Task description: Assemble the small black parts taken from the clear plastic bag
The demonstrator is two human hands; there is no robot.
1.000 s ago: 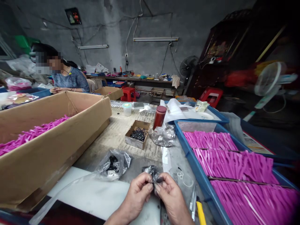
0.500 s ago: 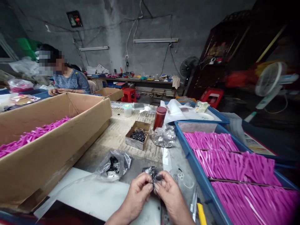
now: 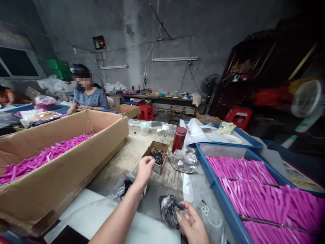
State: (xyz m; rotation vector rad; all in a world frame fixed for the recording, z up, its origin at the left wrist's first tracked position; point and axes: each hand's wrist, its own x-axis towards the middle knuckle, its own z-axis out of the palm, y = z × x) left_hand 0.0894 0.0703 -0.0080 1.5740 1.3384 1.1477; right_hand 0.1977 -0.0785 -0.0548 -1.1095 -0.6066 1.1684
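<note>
My left hand (image 3: 145,169) reaches forward over the near left corner of a small cardboard box (image 3: 158,169). Its fingers are closed together; whatever they hold, if anything, is hidden. Inside the box lie many small black parts (image 3: 157,156) and some brown ones. Nearer to me, my right hand (image 3: 191,222) pinches a small dark piece (image 3: 180,205) between thumb and fingers. Right beside those fingers, a crinkled plastic bag (image 3: 169,210) with dark contents sits on the table. Another clear bag (image 3: 122,184) of black parts is partly covered by my left forearm.
A long cardboard box (image 3: 76,173) of magenta strips stands left. On the right, a blue tray (image 3: 215,189) holds rows of magenta strips. A dark red canister (image 3: 179,139) and a silvery bag (image 3: 183,161) stand beyond. A co-worker (image 3: 88,98) sits at the back left.
My hands were together over the dark bag. My left hand has since moved forward to the small box, while my right stays beside the bag. The view has shifted, showing more at left.
</note>
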